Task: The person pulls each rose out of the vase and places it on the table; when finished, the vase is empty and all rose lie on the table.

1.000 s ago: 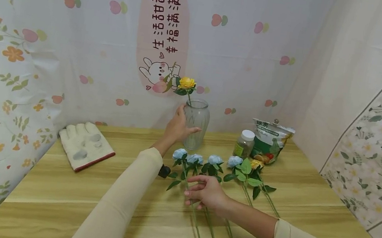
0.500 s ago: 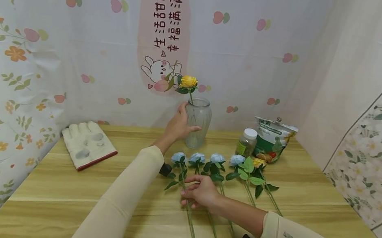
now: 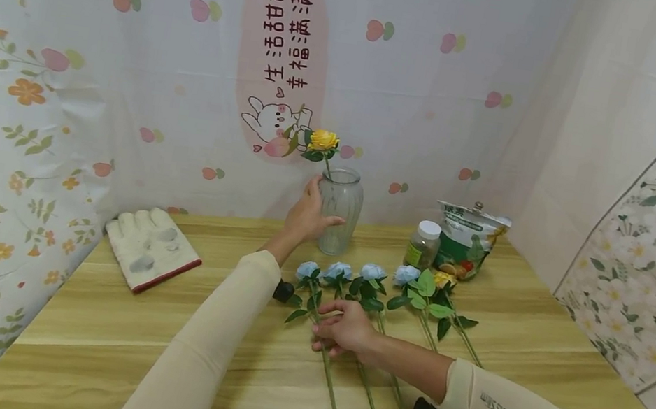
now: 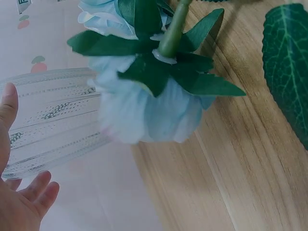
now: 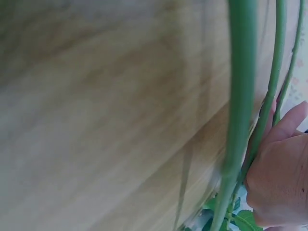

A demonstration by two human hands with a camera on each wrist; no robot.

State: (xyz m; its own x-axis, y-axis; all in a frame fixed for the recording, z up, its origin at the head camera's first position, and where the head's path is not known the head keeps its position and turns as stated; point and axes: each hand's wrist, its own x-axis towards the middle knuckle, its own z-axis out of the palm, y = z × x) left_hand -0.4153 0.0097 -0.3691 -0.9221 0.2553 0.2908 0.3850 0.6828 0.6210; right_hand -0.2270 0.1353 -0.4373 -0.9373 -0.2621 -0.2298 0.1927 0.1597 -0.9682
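Observation:
At the back of the table, my left hand (image 3: 307, 215) holds the clear glass vase (image 3: 342, 210), thumb on one side and fingers on the other. One yellow artificial rose (image 3: 323, 140) stands in it, leaning left. My right hand (image 3: 348, 328) pinches the stem of the leftmost blue rose (image 3: 307, 271), below its leaves. Two more blue roses (image 3: 338, 271) lie beside it, their stems passing under my right hand and forearm. In the left wrist view a blue rose head (image 4: 154, 106) covers part of the vase (image 4: 53, 115). Green stems (image 5: 240, 96) cross the right wrist view.
Farther right lie another blue rose (image 3: 407, 275) and a yellow rose (image 3: 444, 280). Behind them stand a white-lidded jar (image 3: 423, 247) and a green-white pouch (image 3: 468, 243). A folded pale glove (image 3: 152, 249) lies at the left. Printed curtains (image 3: 151, 65) enclose the table.
My right hand has shifted slightly left, taking the leftmost blue rose's stem with it. The lower end of that stem sits further left than before. My left hand stays on the vase.

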